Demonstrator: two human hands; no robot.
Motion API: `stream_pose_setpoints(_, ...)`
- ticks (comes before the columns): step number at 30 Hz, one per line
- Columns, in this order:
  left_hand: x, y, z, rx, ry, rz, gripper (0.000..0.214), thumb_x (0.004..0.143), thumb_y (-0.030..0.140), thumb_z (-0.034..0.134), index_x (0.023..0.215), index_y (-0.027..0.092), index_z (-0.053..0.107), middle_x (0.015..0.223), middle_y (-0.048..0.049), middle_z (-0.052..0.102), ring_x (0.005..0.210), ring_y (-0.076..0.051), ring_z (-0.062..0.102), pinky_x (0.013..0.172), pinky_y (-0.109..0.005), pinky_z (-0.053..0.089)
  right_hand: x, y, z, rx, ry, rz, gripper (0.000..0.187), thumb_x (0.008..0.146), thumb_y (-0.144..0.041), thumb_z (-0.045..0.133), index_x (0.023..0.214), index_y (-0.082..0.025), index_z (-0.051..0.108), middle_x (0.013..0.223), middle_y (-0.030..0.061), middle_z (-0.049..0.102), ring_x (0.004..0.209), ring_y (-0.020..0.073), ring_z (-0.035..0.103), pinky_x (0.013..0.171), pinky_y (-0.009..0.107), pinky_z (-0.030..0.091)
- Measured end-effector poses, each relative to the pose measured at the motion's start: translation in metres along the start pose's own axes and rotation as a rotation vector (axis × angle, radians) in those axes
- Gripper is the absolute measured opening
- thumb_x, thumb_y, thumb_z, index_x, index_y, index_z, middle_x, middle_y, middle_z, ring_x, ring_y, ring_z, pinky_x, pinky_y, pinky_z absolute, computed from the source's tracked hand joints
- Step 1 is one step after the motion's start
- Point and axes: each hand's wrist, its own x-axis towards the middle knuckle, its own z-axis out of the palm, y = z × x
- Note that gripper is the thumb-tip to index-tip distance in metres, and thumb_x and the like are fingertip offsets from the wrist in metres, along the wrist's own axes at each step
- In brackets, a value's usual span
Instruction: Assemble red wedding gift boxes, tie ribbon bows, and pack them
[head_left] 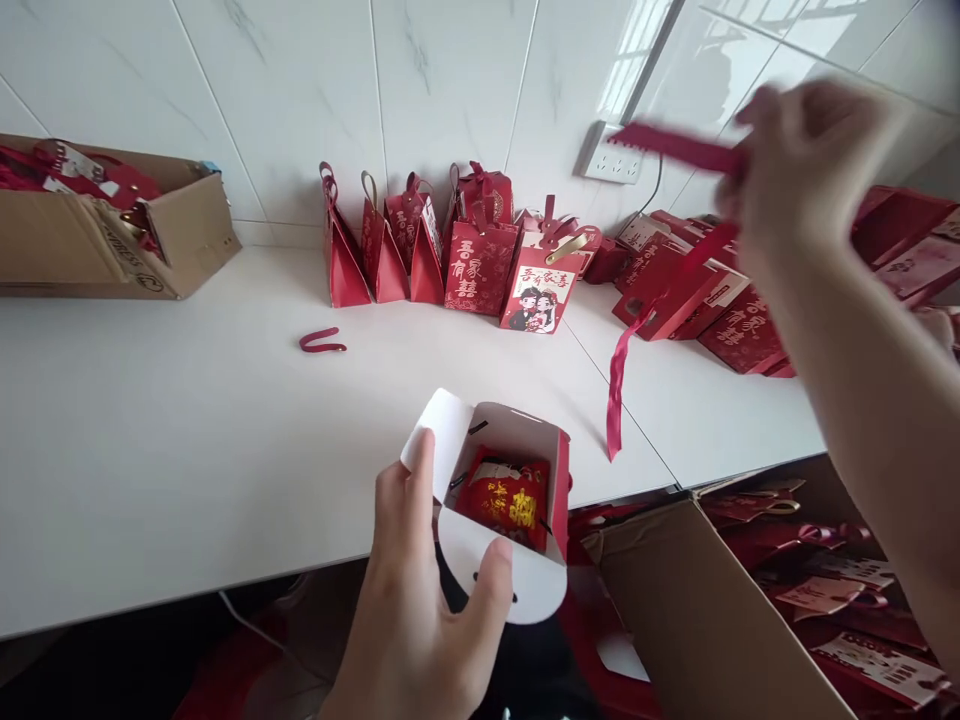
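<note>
My left hand [427,590] grips an opened gift box [561,490] at the counter's front edge, its white flaps spread and the thumb pressed on the front one. Inside lies a red packet [506,500] with gold lettering. My right hand [795,160], smeared by motion, is raised at the upper right with its fingers closed on a red ribbon [675,145]. One end of the ribbon sticks out to the left, and a long tail hangs down towards the counter. A small dark-red strap [322,342] lies curled on the counter, away from both hands.
Red gift boxes [480,265] stand in a row by the tiled wall, and more boxes [739,320] pile up at the right. A cardboard carton [67,240] sits at the back left; another carton [675,600] with flat red boxes is below the counter. A power strip [611,155] is on the wall.
</note>
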Motion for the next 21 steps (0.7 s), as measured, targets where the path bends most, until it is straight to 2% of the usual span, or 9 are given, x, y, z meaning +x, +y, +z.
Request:
stream_pose_setpoints(1, -0.001, -0.001, 0.003, 0.008, 0.024, -0.006, 0.065, 0.088, 0.035, 0.047, 0.147, 0.026, 0.023, 0.118, -0.0109, 0.046, 0.103, -0.025, 0.053, 0.086, -0.042, 0.052, -0.010, 0.000, 0.010, -0.069, 0.051, 0.086, 0.058, 0.088, -0.048, 0.037, 0.113, 0.000, 0.058, 0.077, 0.0118, 0.069, 0.048, 0.0040, 0.053, 0.043, 0.023, 0.031)
stream_pose_setpoints(4, -0.005, -0.003, 0.011, 0.035, 0.089, 0.004, 0.069, 0.089, 0.043, 0.046, 0.149, 0.025, 0.017, 0.117, -0.0120, 0.043, 0.091, -0.022, 0.055, 0.077, -0.040, 0.054, -0.044, -0.006, 0.038, -0.144, -0.210, 0.127, 0.049, 0.083, -0.043, 0.044, 0.077, -0.001, 0.069, 0.064, 0.0108, 0.068, 0.056, 0.0121, 0.061, 0.053, 0.029, 0.040)
stream_pose_setpoints(5, -0.006, -0.004, 0.014, 0.044, 0.106, 0.017, 0.068, 0.090, 0.043, 0.044, 0.149, 0.024, 0.016, 0.117, -0.0123, 0.043, 0.085, -0.020, 0.055, 0.074, -0.038, 0.054, -0.054, -0.011, 0.044, -0.203, -0.321, 0.090, 0.046, 0.084, -0.041, 0.044, 0.076, -0.003, 0.070, 0.072, 0.0118, 0.071, 0.067, 0.0165, 0.065, 0.061, 0.032, 0.044)
stream_pose_setpoints(8, -0.006, -0.006, 0.016, 0.085, 0.146, 0.084, 0.060, 0.094, 0.038, 0.038, 0.149, 0.024, 0.018, 0.116, -0.0128, 0.042, 0.074, -0.016, 0.054, 0.066, -0.033, 0.054, -0.079, -0.041, 0.048, -0.199, -0.366, -0.100, 0.031, 0.087, -0.031, 0.048, 0.084, -0.009, 0.070, 0.088, 0.0114, 0.072, 0.084, 0.0201, 0.067, 0.076, 0.033, 0.048)
stream_pose_setpoints(10, -0.004, -0.007, 0.014, 0.134, 0.159, 0.158, 0.058, 0.094, 0.037, 0.038, 0.147, 0.022, 0.022, 0.113, -0.0126, 0.043, 0.073, -0.015, 0.053, 0.065, -0.031, 0.054, -0.094, -0.068, 0.045, -0.103, -0.504, -0.324, 0.018, 0.086, -0.022, 0.052, 0.086, -0.013, 0.068, 0.085, 0.0073, 0.070, 0.075, 0.0145, 0.065, 0.070, 0.027, 0.050)
stream_pose_setpoints(12, -0.001, -0.008, 0.011, 0.186, 0.173, 0.243, 0.056, 0.094, 0.039, 0.040, 0.144, 0.017, 0.028, 0.109, -0.0123, 0.044, 0.075, -0.015, 0.054, 0.064, -0.028, 0.054, -0.108, -0.091, 0.042, -0.128, -0.692, -0.522, 0.019, 0.088, -0.017, 0.049, 0.082, -0.013, 0.066, 0.078, 0.0053, 0.067, 0.065, 0.0115, 0.059, 0.061, 0.024, 0.046)
stream_pose_setpoints(15, 0.003, -0.010, 0.007, 0.239, 0.210, 0.307, 0.051, 0.093, 0.042, 0.041, 0.136, 0.014, 0.039, 0.101, -0.0106, 0.046, 0.075, -0.016, 0.054, 0.059, -0.025, 0.052, -0.123, -0.105, 0.047, -0.218, -1.005, -0.752, 0.019, 0.088, -0.012, 0.048, 0.076, -0.012, 0.064, 0.070, 0.0033, 0.061, 0.055, 0.0102, 0.049, 0.050, 0.023, 0.037)
stream_pose_setpoints(18, 0.004, -0.009, 0.008, 0.229, 0.250, 0.308, 0.044, 0.093, 0.039, 0.044, 0.127, 0.012, 0.047, 0.091, -0.0064, 0.046, 0.070, -0.013, 0.053, 0.059, -0.023, 0.051, -0.128, -0.101, 0.055, -0.463, -1.163, -0.814, 0.021, 0.082, -0.002, 0.049, 0.068, -0.013, 0.061, 0.061, 0.0012, 0.057, 0.053, 0.0111, 0.045, 0.048, 0.025, 0.030)
stream_pose_setpoints(21, 0.003, -0.005, 0.012, 0.200, 0.281, 0.303, 0.043, 0.090, 0.038, 0.052, 0.122, 0.010, 0.049, 0.086, -0.0035, 0.045, 0.066, -0.011, 0.052, 0.060, -0.022, 0.051, -0.125, -0.101, 0.059, -0.591, -1.257, -0.754, 0.021, 0.078, -0.005, 0.055, 0.059, -0.014, 0.059, 0.052, -0.0011, 0.051, 0.048, 0.0109, 0.042, 0.047, 0.025, 0.028)
